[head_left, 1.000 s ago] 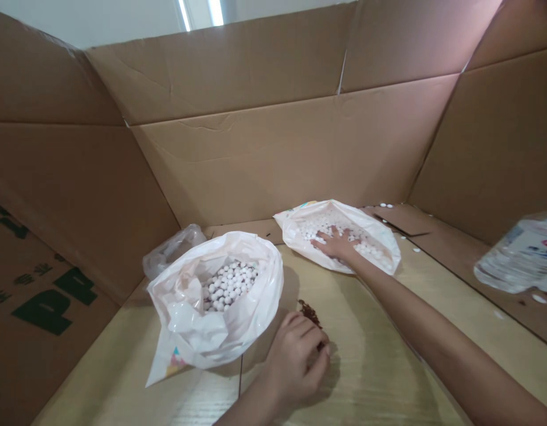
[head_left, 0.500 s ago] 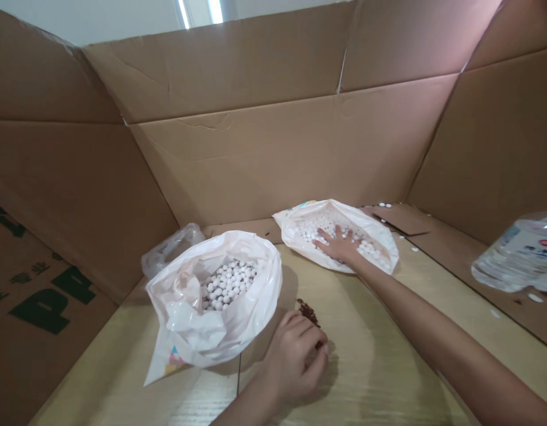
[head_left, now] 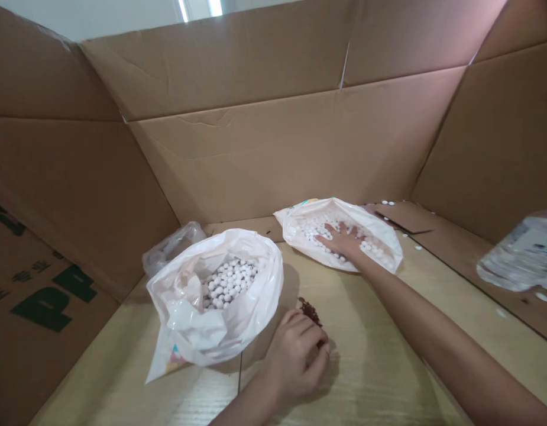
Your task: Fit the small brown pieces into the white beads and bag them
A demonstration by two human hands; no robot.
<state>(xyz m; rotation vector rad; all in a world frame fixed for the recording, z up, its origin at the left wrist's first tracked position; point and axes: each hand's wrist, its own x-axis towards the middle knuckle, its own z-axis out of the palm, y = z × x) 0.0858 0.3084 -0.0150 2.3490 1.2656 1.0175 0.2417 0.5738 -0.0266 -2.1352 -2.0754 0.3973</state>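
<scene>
My right hand [head_left: 343,241] reaches into the far white plastic bag [head_left: 379,228] and lies with fingers spread on the small white balls inside it. My left hand [head_left: 297,358] rests on the wooden table [head_left: 371,367] near me, fingers curled under, beside a small pile of dark reddish-brown bits [head_left: 309,309]. What the curled fingers hold, if anything, is hidden. Just left of that hand stands a nearer white plastic bag [head_left: 259,296], open at the top and filled with white balls [head_left: 226,283].
Tall cardboard walls [head_left: 264,160] close in the table on the left, back and right. A crumpled clear plastic bag [head_left: 171,245] lies behind the near bag. A clear plastic water bottle [head_left: 519,254] lies at the right edge. A few loose white balls [head_left: 386,203] sit on a cardboard flap.
My right hand has shifted slightly deeper among the balls in the far bag. My left hand stays in place by the dark pile.
</scene>
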